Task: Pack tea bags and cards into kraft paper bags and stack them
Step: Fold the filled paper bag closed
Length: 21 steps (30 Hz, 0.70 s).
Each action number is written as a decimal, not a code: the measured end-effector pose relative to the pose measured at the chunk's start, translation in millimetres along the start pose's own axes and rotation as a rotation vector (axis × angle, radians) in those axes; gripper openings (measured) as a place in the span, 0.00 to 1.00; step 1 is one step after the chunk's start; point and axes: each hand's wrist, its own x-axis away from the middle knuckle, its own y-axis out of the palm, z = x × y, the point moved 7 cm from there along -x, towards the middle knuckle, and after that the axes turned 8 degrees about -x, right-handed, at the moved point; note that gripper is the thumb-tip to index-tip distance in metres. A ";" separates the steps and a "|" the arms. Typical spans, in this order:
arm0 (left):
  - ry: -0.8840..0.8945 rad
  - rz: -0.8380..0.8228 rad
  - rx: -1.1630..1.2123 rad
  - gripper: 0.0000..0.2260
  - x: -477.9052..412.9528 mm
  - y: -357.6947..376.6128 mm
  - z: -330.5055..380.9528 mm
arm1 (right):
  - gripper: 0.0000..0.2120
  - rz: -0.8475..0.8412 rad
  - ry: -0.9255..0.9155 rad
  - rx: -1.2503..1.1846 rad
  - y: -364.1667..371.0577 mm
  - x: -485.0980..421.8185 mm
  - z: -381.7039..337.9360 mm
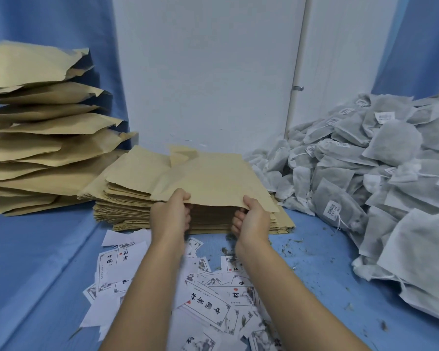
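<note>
One wide blue cloth (pixel 48 249) covers the work surface and hangs up behind it on both sides of a white wall panel (pixel 208 72). On the right of the cloth lies a big loose heap of grey-white mesh tea bags (pixel 378 173) with strings and small printed tags, sloping down toward the centre. On the left stands a tall, uneven stack of puffed tan kraft paper bags (pixel 36 138), their open mouths pointing right. Between these two, against the wall panel, sits a lower, neat pile of flat tan kraft paper bags (pixel 127 206), touching the foot of the tall stack on one side and the edge of the tea bag heap on the other.

Nearer the person, a scatter of white paper cards printed with black calligraphy (pixel 205 305) overlaps on the cloth, partly under both forearms.

The top flat kraft bag (pixel 213 178) is raised at its near edge off the pile. The left hand (pixel 171 214) pinches that edge, thumb on top and fingers curled beneath; the right hand (pixel 251 221) pinches the same edge further right in the same way.

Dark tea crumbs (pixel 289 249) speckle the cloth beside the right wrist.
</note>
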 end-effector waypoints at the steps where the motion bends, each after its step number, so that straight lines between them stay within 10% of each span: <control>1: -0.017 0.001 0.031 0.10 -2.0 -2.9 -0.4 | 0.10 0.009 -0.007 0.017 -1.7 -2.0 -2.1; 21: 0.020 0.323 0.270 0.12 -8.7 -45.1 -1.5 | 0.06 0.038 -0.019 0.087 -9.6 -6.3 -3.8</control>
